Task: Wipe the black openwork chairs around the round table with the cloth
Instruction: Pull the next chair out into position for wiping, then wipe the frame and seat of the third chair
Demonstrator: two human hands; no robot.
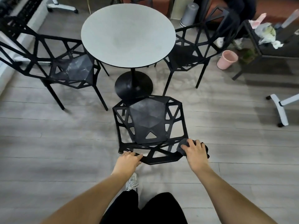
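Note:
A black openwork chair (149, 120) stands right in front of me, its backrest nearest me. My left hand (128, 161) grips the top rail of the backrest at its left end. My right hand (196, 151) presses a dark grey cloth (184, 145) onto the right corner of the backrest, fingers curled over the cloth. Two more black openwork chairs stand at the round grey table (127, 36): one on the left (64, 67) and one on the right (194, 52).
The table's black pedestal base (133, 87) sits just beyond the near chair. A pink bucket (226, 59) and a dark cart with clutter (267, 38) are at the right. A white office-chair base (278, 107) is on the right floor. My feet and legs are below.

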